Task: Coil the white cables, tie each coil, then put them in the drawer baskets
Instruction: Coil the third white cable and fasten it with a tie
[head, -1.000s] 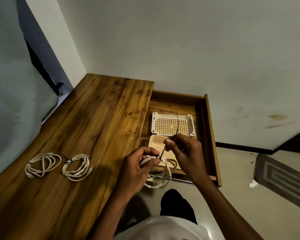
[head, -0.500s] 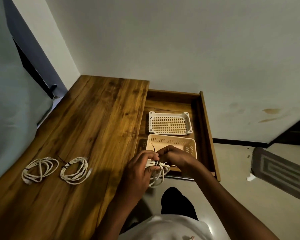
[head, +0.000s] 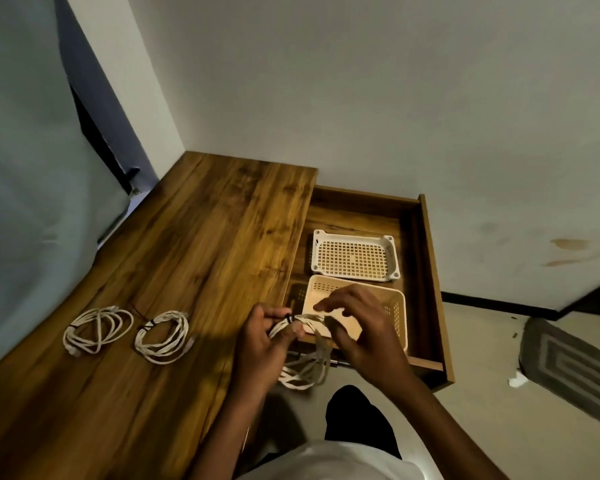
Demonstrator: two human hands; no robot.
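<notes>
mostly limp and light, the white cable coil (head: 303,358) hung over the drawer's front edge, pinched at its dark tie (head: 289,319) by my left hand (head: 261,344), my right hand (head: 357,323) loose-fingered beside it, holding nothing i could tell; best gripped at the tie.

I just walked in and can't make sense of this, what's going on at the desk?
A person is bundling white cables. The left hand grips a coil at a dark tie, in front of the open drawer; the right hand hovers beside it, fingers loose. Two tied coils lie on the desk. The white basket and the beige basket hold no cables yet.
</notes>
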